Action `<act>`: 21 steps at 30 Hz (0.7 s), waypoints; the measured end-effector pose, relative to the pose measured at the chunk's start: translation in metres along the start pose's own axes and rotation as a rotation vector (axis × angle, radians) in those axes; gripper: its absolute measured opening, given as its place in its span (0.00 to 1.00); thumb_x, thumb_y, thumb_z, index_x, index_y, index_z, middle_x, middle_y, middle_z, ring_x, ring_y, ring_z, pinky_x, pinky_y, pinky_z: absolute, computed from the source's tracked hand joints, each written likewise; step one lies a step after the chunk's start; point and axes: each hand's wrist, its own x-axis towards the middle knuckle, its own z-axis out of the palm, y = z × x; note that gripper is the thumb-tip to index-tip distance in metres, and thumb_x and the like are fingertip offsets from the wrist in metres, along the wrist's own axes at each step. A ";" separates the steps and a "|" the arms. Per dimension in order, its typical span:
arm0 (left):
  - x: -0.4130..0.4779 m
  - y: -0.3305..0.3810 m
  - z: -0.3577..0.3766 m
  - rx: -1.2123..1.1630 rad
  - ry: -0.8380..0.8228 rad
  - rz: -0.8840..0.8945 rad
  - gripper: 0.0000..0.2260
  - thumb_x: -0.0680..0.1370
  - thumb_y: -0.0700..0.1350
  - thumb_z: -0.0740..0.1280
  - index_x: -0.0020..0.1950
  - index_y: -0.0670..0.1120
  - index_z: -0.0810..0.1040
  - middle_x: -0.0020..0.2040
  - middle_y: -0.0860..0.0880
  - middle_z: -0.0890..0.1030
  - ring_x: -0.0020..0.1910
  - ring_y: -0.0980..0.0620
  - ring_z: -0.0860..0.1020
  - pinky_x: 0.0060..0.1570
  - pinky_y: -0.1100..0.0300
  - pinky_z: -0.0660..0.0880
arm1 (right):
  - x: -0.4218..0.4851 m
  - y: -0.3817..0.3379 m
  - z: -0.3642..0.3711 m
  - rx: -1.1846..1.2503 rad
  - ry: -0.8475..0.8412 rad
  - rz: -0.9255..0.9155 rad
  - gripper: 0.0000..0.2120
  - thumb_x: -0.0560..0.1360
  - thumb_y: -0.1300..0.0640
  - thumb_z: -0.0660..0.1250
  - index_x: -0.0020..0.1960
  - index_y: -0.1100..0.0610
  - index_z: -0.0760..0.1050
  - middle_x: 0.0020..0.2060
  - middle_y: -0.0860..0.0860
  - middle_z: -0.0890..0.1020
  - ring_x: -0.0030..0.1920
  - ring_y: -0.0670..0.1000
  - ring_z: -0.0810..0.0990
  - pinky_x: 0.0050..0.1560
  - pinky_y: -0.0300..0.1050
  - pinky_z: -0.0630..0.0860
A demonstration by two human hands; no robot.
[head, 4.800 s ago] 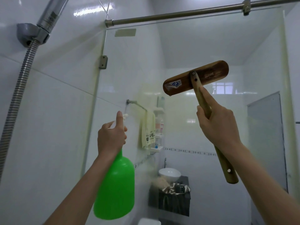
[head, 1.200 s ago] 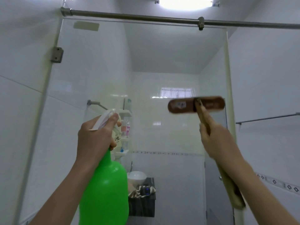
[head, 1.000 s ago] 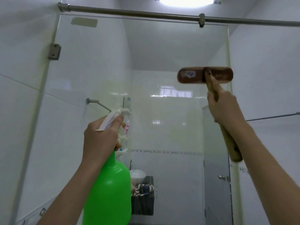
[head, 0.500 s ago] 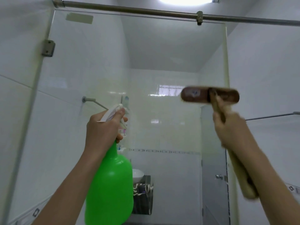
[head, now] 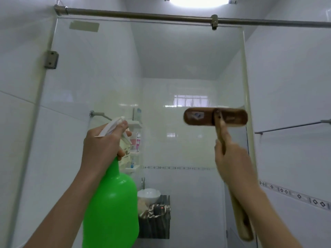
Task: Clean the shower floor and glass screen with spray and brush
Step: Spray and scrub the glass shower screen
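The glass screen (head: 179,65) fills the middle of the view, hung under a metal rail. My left hand (head: 103,147) grips the neck and white trigger head of a green spray bottle (head: 112,208), held upright in front of the glass at lower left. My right hand (head: 232,161) grips the wooden handle of a brush, index finger stretched along the shaft. The brown brush head (head: 215,119) lies horizontal against the glass near its right edge, slightly blurred. The handle's lower end shows under my forearm. The shower floor is out of view.
The metal rail (head: 179,17) crosses the top, and a hinge bracket (head: 51,59) fixes the glass to the left wall. Behind the glass are a corner shelf with bottles (head: 134,140), a white basin (head: 148,194) and a dark cabinet (head: 155,224). A towel bar (head: 290,126) juts from the right wall.
The brush head went up the glass, came down, and now sits a little lower and more to the left than half a second ago. The spray bottle stays held up at the left.
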 end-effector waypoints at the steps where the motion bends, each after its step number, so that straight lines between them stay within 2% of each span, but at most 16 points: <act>1: 0.001 0.000 -0.003 0.012 0.003 0.004 0.12 0.78 0.54 0.69 0.40 0.50 0.85 0.41 0.38 0.85 0.19 0.54 0.71 0.32 0.57 0.73 | 0.003 -0.005 0.004 -0.022 0.002 -0.031 0.29 0.82 0.55 0.52 0.78 0.43 0.43 0.24 0.49 0.70 0.23 0.46 0.67 0.22 0.34 0.59; 3: 0.001 -0.001 -0.008 0.026 0.009 0.013 0.11 0.78 0.54 0.69 0.40 0.50 0.85 0.40 0.39 0.85 0.19 0.53 0.72 0.32 0.57 0.73 | 0.048 -0.018 0.003 -0.088 0.048 -0.072 0.28 0.83 0.55 0.52 0.79 0.45 0.46 0.27 0.50 0.71 0.25 0.47 0.69 0.23 0.37 0.61; 6: 0.001 -0.002 -0.014 0.039 0.025 0.011 0.12 0.78 0.55 0.69 0.40 0.50 0.85 0.39 0.39 0.86 0.20 0.53 0.72 0.32 0.57 0.72 | 0.128 -0.043 -0.013 -0.022 0.107 -0.095 0.26 0.83 0.54 0.52 0.79 0.48 0.50 0.34 0.54 0.75 0.29 0.51 0.73 0.30 0.48 0.75; 8: 0.001 -0.003 -0.020 0.047 0.039 0.010 0.13 0.78 0.56 0.69 0.40 0.50 0.85 0.39 0.40 0.85 0.21 0.53 0.72 0.32 0.58 0.71 | 0.134 -0.046 -0.017 -0.008 0.078 -0.078 0.25 0.83 0.54 0.52 0.78 0.47 0.52 0.37 0.56 0.78 0.29 0.52 0.76 0.35 0.51 0.80; 13: 0.000 -0.006 -0.041 0.041 0.071 0.005 0.12 0.78 0.55 0.69 0.38 0.51 0.85 0.38 0.41 0.85 0.20 0.54 0.72 0.33 0.56 0.72 | 0.057 -0.050 0.001 -0.034 -0.056 -0.026 0.26 0.82 0.54 0.53 0.78 0.45 0.51 0.35 0.53 0.78 0.28 0.52 0.78 0.34 0.49 0.80; 17: 0.000 -0.004 -0.049 0.084 0.077 -0.002 0.13 0.78 0.54 0.69 0.38 0.48 0.85 0.35 0.38 0.84 0.20 0.54 0.72 0.32 0.59 0.70 | 0.137 -0.091 0.003 -0.038 0.036 -0.129 0.25 0.81 0.55 0.53 0.78 0.49 0.55 0.52 0.61 0.80 0.39 0.59 0.79 0.49 0.52 0.78; 19: -0.002 -0.003 -0.056 0.084 0.091 -0.006 0.13 0.78 0.54 0.69 0.39 0.48 0.85 0.34 0.38 0.84 0.21 0.53 0.73 0.31 0.59 0.70 | 0.159 -0.105 0.001 -0.033 0.057 -0.166 0.25 0.82 0.55 0.52 0.78 0.49 0.55 0.54 0.61 0.79 0.45 0.61 0.79 0.50 0.53 0.76; 21: -0.003 -0.001 -0.064 0.078 0.107 -0.006 0.13 0.78 0.55 0.69 0.39 0.49 0.84 0.34 0.38 0.84 0.22 0.52 0.74 0.30 0.59 0.71 | 0.134 -0.100 0.012 -0.032 0.027 -0.165 0.25 0.82 0.54 0.52 0.78 0.46 0.53 0.50 0.61 0.80 0.41 0.60 0.79 0.45 0.53 0.78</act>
